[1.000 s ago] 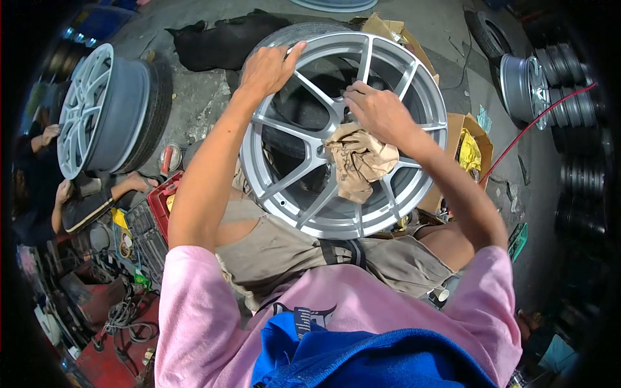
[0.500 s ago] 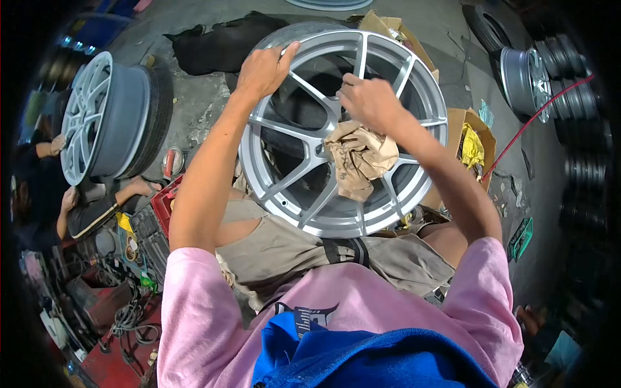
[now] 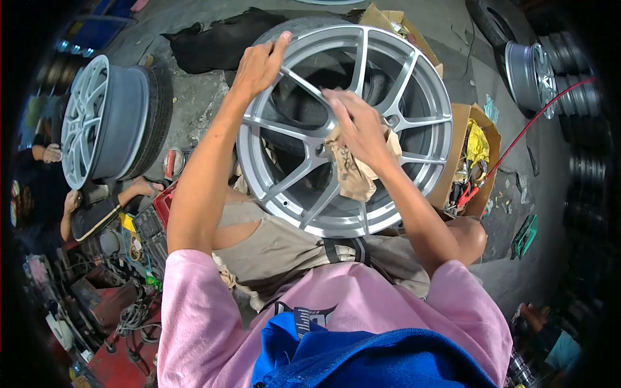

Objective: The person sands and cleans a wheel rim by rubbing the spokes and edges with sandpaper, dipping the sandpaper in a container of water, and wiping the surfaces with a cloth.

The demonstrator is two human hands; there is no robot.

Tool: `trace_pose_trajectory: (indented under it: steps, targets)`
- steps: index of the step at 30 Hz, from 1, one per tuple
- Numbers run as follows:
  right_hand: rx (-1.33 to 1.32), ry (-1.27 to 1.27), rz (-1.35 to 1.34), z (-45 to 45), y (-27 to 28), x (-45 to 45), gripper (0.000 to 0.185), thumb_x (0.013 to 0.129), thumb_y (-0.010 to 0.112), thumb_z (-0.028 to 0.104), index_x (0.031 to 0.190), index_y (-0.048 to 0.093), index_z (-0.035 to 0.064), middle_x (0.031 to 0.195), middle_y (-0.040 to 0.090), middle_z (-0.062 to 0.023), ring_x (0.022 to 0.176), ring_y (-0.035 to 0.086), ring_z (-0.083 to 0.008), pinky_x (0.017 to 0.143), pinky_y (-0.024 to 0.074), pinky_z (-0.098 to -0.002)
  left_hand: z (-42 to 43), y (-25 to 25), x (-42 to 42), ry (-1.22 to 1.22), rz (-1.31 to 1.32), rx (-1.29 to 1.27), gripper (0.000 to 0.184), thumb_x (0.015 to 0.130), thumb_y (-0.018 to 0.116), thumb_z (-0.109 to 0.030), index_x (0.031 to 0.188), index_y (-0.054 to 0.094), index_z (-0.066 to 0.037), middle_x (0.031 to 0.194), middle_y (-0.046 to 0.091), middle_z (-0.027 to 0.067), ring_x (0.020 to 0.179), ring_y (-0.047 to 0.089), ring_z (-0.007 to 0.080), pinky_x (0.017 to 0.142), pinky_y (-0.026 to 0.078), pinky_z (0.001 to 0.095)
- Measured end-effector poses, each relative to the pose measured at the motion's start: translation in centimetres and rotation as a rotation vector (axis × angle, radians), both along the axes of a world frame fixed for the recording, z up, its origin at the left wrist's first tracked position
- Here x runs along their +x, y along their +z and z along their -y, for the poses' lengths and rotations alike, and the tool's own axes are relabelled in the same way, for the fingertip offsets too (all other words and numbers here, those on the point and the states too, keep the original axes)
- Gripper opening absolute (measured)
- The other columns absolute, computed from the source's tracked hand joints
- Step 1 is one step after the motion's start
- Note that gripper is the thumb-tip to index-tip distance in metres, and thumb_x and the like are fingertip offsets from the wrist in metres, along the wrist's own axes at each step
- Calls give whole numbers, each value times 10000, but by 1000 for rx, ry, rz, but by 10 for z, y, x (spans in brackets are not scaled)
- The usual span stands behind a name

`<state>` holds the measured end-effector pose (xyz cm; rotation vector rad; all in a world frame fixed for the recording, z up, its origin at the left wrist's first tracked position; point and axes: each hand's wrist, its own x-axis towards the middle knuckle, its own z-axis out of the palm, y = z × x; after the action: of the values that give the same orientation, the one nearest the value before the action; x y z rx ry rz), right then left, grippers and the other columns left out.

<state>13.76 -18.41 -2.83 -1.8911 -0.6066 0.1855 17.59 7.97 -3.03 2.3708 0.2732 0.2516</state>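
Note:
A large silver wheel rim (image 3: pixel 304 169) lies face up over a black tire, close to the lap of the person wearing the camera. My left hand (image 3: pixel 261 64) grips the rim's outer edge at the upper left, thumb along the lip. Over the hub spokes is my right hand (image 3: pixel 358 123), slightly blurred, with its fingers stretched toward the upper left; whether something small is under them cannot be seen. A crumpled brown paper (image 3: pixel 354 178) rests on the hub beneath the right hand and wrist, partly covered by them.
A co-worker's hand (image 3: pixel 52 153) touches another silver wheel (image 3: pixel 116 123) at left. A black dog or dark cloth (image 3: pixel 217 44) lies behind. At right are a cardboard box (image 3: pixel 490 139) with yellow wrapping, a red hose (image 3: pixel 535 118) and stacked rims (image 3: pixel 576 97). Tools fill the lower left.
My right hand has opened from a curled shape and come down over the paper, its elbow drawn inward. My left hand has shifted slightly up and left along the rim edge.

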Motion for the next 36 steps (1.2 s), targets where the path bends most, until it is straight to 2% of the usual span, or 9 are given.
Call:
trace_pose_trajectory:
  steps: [3, 7, 10, 12, 13, 16, 22, 28, 36]
  targets:
    - [102, 82, -288, -48, 11, 23, 414, 1113, 528, 344, 1272, 718, 12, 961, 664, -100, 558, 654, -146, 534, 497, -293, 1, 5, 1, 1, 20, -65, 818, 1066, 391, -653, 937, 723, 83, 887, 689, 352, 971, 672, 533, 916, 499, 528]
    - [-104, 56, -50, -71, 8, 34, 438, 1105, 537, 344, 1267, 710, -24, 909, 662, -113, 560, 671, -177, 542, 519, -341, -3, 0, -3, 52, 66, -92, 823, 1080, 358, -645, 1010, 742, 79, 940, 712, 344, 1022, 691, 512, 943, 502, 502]
    - [-5, 10, 93, -22, -8, 7, 398, 1099, 547, 303, 1246, 726, -21, 957, 709, -128, 727, 740, -230, 669, 572, -389, -5, -3, 3, 51, 89, -105, 838, 1095, 319, -629, 1097, 744, 92, 1009, 724, 348, 1082, 687, 511, 979, 503, 481]
    - [112, -105, 207, 0, -18, -8, 341, 1075, 556, 267, 1154, 762, 6, 1089, 735, -209, 1044, 704, -424, 882, 549, -464, -3, -4, 2, 32, 159, -105, 802, 1089, 366, -636, 1021, 713, 84, 866, 703, 250, 882, 659, 352, 898, 493, 425]
    - [64, -124, 216, -1, -15, -9, 330, 1065, 576, 267, 1154, 764, 12, 1112, 732, -215, 1045, 689, -442, 903, 547, -476, -1, 6, 0, 26, 46, -77, 829, 1098, 327, -618, 1123, 737, 102, 1047, 721, 348, 1093, 678, 517, 994, 502, 482]
    - [-1, -43, 192, -45, -3, 13, 337, 1078, 585, 267, 1217, 746, 5, 1092, 742, -172, 998, 724, -349, 886, 556, -437, 0, 0, 0, 36, 129, -69, 795, 1102, 346, -599, 1119, 738, 92, 1038, 718, 350, 1070, 682, 520, 971, 508, 488]
    - [-52, -55, 241, -54, -1, 14, 396, 1007, 669, 384, 1195, 763, 48, 1104, 724, -189, 956, 696, -422, 865, 546, -491, 9, 6, -5, 4, 286, -35, 531, 1086, 498, -438, 1005, 718, 37, 909, 727, 237, 910, 686, 453, 856, 523, 480]
    - [-256, -22, 460, 53, 11, -3, 272, 981, 700, 162, 1234, 751, 77, 1180, 727, -92, 911, 737, -350, 774, 599, -416, 35, 33, -9, -129, 713, 193, 181, 983, 681, -181, 920, 722, -16, 894, 698, 154, 860, 663, 381, 790, 528, 459]
    - [-875, 284, 1015, 126, -6, 85, 246, 1000, 611, 211, 1179, 751, 117, 1326, 688, -19, 700, 746, -189, 642, 620, -369, 70, 31, -49, -468, 66, 429, 325, 976, 693, -318, 893, 774, -14, 939, 730, 158, 944, 690, 368, 865, 539, 472]
